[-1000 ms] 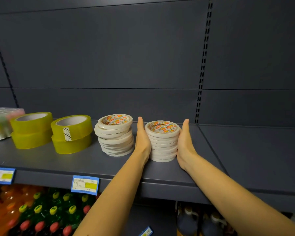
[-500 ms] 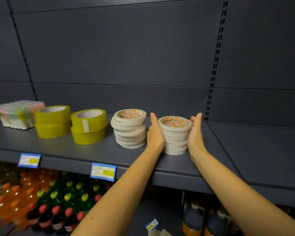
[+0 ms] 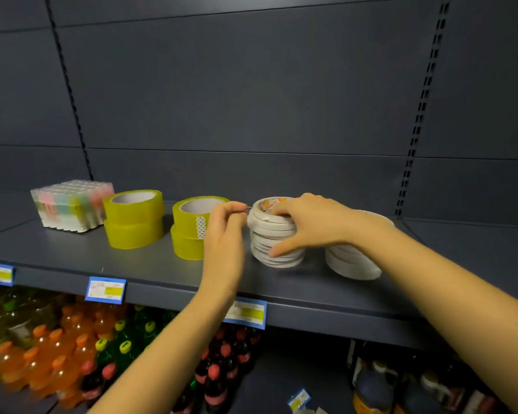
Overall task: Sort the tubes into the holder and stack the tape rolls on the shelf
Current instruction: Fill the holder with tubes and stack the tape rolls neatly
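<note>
Two stacks of thin white tape rolls stand on the dark grey shelf (image 3: 72, 255). My right hand (image 3: 314, 225) grips the left white stack (image 3: 277, 237), fingers over its printed top and thumb low on its front. My right wrist hides much of the right white stack (image 3: 352, 264). Just left of the gripped stack hovers my left hand (image 3: 225, 237), fingers loosely curled and holding nothing. Two stacks of wide yellow tape (image 3: 133, 222) (image 3: 187, 234) stand further left. A clear holder of pastel tubes (image 3: 72, 204) sits at the far left.
The shelf runs on to the right of the white stacks, past a slotted upright (image 3: 416, 130). Blue price tags (image 3: 106, 289) hang on the shelf's front edge. Bottles of orange, green and dark drinks (image 3: 57, 354) fill the shelf below.
Both hands have left the right white stack. My right hand moved left onto the left white stack and took hold of it; my left hand shifted left of it and curled. The camera panned left.
</note>
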